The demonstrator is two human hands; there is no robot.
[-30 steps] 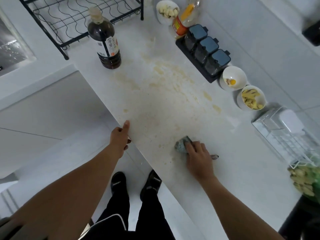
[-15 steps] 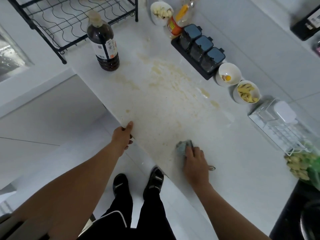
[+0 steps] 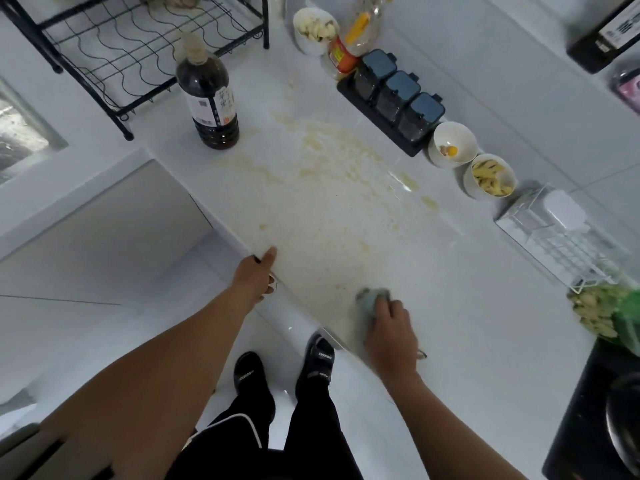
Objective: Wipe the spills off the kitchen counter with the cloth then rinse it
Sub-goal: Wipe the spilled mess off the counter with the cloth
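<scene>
Head view, cloth [image 3: 371, 298] under right hand [image 3: 391, 332], pressed on counter [image 3: 467, 306]

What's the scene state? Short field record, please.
right hand: pressing the cloth on the counter
left hand: gripping the counter's front edge
spills: yellowish smears mid-counter, not yet wiped
dark bottle: upright, beside the spills
bowls: along the back wall
rinse: not begun
</scene>
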